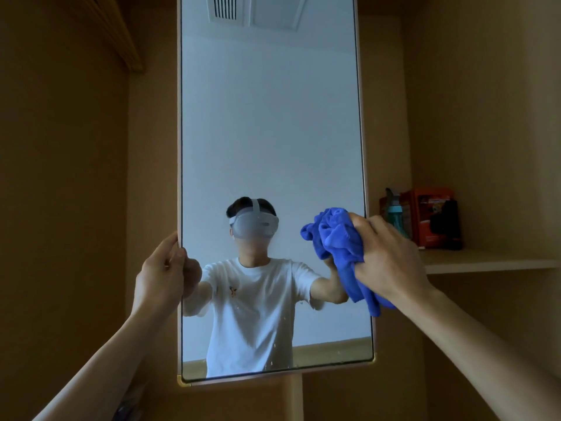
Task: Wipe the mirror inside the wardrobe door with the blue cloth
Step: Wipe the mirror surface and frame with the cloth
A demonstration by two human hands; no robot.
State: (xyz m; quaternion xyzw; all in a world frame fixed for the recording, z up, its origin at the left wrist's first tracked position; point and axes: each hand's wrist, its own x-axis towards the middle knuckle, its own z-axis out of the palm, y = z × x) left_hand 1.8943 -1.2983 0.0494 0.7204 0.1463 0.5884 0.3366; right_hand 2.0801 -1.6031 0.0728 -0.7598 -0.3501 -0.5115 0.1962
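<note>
A tall mirror in a pale frame stands upright at the middle of the wardrobe interior, with brown panels behind it on both sides. The left hand has its grip clenched on the mirror's left edge, low down, thumb on the glass and fingers wrapped behind the frame. The right hand has its grip grasping the blue cloth, which is bunched up and pressed against the glass near the mirror's right edge, with a loose tail hanging below the hand. Small pale specks dot the lower part of the glass. To the right of the mirror a wooden shelf carries a teal spray bottle just beside a red box; a dark object in front of the box is too dim to identify
</note>
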